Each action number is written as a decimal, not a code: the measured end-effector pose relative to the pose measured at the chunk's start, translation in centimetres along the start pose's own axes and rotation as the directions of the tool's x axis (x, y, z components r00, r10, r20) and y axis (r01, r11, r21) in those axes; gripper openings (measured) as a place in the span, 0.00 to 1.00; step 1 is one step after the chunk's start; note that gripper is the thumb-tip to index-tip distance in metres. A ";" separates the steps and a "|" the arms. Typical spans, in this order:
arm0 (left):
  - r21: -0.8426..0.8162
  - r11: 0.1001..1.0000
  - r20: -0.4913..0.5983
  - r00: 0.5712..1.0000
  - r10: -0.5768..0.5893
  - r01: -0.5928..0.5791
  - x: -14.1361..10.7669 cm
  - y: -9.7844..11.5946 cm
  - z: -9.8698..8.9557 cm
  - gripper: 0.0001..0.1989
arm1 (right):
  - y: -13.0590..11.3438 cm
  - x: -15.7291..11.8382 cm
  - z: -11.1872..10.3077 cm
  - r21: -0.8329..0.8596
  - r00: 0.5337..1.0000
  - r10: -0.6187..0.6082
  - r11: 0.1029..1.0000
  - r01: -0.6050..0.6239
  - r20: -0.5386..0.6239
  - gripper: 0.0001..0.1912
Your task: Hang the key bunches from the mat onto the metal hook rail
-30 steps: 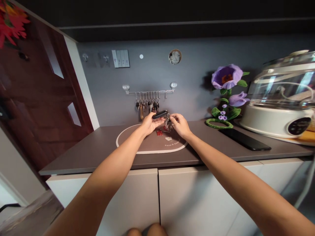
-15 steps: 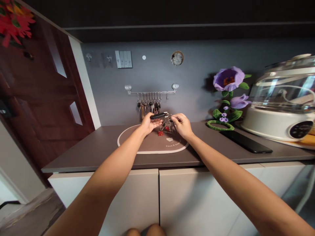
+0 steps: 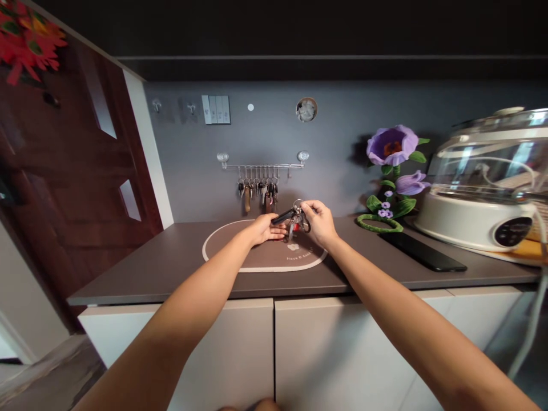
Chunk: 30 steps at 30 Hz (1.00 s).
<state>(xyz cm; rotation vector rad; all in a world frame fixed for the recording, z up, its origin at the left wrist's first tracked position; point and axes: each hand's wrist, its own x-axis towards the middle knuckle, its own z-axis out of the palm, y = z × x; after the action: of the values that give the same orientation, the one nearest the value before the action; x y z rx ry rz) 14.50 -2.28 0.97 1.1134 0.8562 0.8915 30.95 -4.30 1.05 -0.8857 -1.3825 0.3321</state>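
Over a brown oval mat with a white rim, both hands are on one bunch of keys. My left hand grips the black fob between thumb and fingers, palm partly turned up. The fingertips of my right hand pinch the metal ring at the top of the bunch. Keys and a small red piece hang between the two hands. On the wall behind, a rail carries several hanging keys.
At the right stand purple artificial flowers, a black phone and a white appliance with a clear cover. A dark shelf overhangs the counter. The dark red door is at the left.
The black fob has tilted, its right end now higher. The keys have drawn closer to my right hand, and the ring shows above them. The view has shifted slightly.
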 end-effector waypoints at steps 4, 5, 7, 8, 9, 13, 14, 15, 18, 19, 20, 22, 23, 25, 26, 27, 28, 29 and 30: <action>0.127 0.991 0.083 0.996 0.032 -0.042 -0.3 -0.4 0.3 0.12 | -0.4 0.0 0.2 0.140 0.995 0.098 0.985 -0.099 0.015 0.17; 0.153 0.986 0.089 0.995 0.052 -0.065 -0.5 -0.4 0.4 0.12 | -0.6 -0.1 0.3 0.161 0.993 0.119 0.979 -0.122 0.026 0.18; 0.202 0.971 0.081 0.991 0.110 -0.125 -0.6 -0.6 0.7 0.12 | -0.9 -0.1 0.4 0.205 0.987 0.153 0.966 -0.158 0.041 0.18; 0.228 0.961 0.068 0.987 0.146 -0.158 -0.6 -0.6 0.8 0.11 | -1.0 -0.1 0.4 0.224 0.985 0.163 0.960 -0.170 0.048 0.18; 0.260 0.947 0.051 0.982 0.183 -0.190 -0.5 -0.7 0.8 0.11 | -1.2 -0.1 0.5 0.236 0.984 0.170 0.956 -0.177 0.050 0.18; 0.465 0.822 -0.054 0.916 0.397 -0.329 0.5 -0.9 0.4 0.13 | -1.5 0.4 0.6 0.218 0.985 0.164 0.960 -0.173 0.059 0.19; 0.536 0.759 -0.067 0.878 0.474 -0.369 0.8 -0.9 0.2 0.14 | -1.5 0.6 0.7 0.221 0.984 0.164 0.959 -0.174 0.064 0.18; 0.610 0.684 -0.073 0.832 0.550 -0.399 0.9 -0.9 0.0 0.14 | -1.5 0.9 0.8 0.230 0.983 0.167 0.957 -0.179 0.070 0.18; 0.774 0.446 -0.030 0.678 0.735 -0.450 1.0 -0.7 -0.4 0.13 | -1.7 1.8 1.1 0.265 0.977 0.191 0.941 -0.210 0.094 0.18; 0.798 0.391 -0.011 0.637 0.770 -0.459 0.9 -0.6 -0.5 0.12 | -1.9 2.1 1.3 0.276 0.975 0.200 0.936 -0.219 0.096 0.18; 0.809 0.357 0.001 0.608 0.794 -0.467 0.7 -0.5 -0.6 0.11 | -2.0 2.5 1.5 0.286 0.974 0.208 0.931 -0.226 0.092 0.18; 0.813 0.334 0.008 0.582 0.813 -0.477 0.5 -0.4 -0.6 0.10 | -2.3 3.3 1.8 0.302 0.973 0.222 0.925 -0.233 0.070 0.18; 0.818 0.329 0.006 0.579 0.815 -0.472 0.4 -0.3 -0.7 0.10 | -2.4 3.8 2.0 0.308 0.972 0.227 0.923 -0.233 0.057 0.18; 0.845 0.318 -0.012 0.579 0.815 -0.430 0.3 -0.3 -0.7 0.11 | -2.5 4.8 2.3 0.316 0.972 0.233 0.919 -0.234 0.043 0.18; 0.865 0.309 -0.024 0.583 0.812 -0.396 0.3 -0.3 -0.8 0.12 | -2.5 5.3 2.5 0.323 0.971 0.234 0.917 -0.236 0.043 0.18; 0.884 0.299 -0.036 0.586 0.809 -0.358 0.4 -0.3 -0.8 0.12 | -2.4 5.8 2.7 0.330 0.971 0.236 0.913 -0.239 0.049 0.17; 0.901 0.289 -0.046 0.590 0.806 -0.324 0.4 -0.3 -0.9 0.12 | -2.3 6.4 3.0 0.336 0.970 0.237 0.910 -0.242 0.057 0.17; 0.913 0.279 -0.053 0.592 0.804 -0.297 0.5 -0.3 -0.9 0.13 | -2.2 6.9 3.2 0.340 0.969 0.239 0.907 -0.247 0.066 0.17; 0.922 0.270 -0.058 0.591 0.804 -0.277 0.6 -0.3 -1.0 0.13 | -2.0 7.5 3.5 0.342 0.968 0.242 0.905 -0.251 0.070 0.16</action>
<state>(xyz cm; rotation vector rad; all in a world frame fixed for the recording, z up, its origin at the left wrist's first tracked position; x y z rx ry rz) 13.89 -1.45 0.44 2.2552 1.4952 1.5224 28.61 0.70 7.54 -0.7593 -1.1856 0.7627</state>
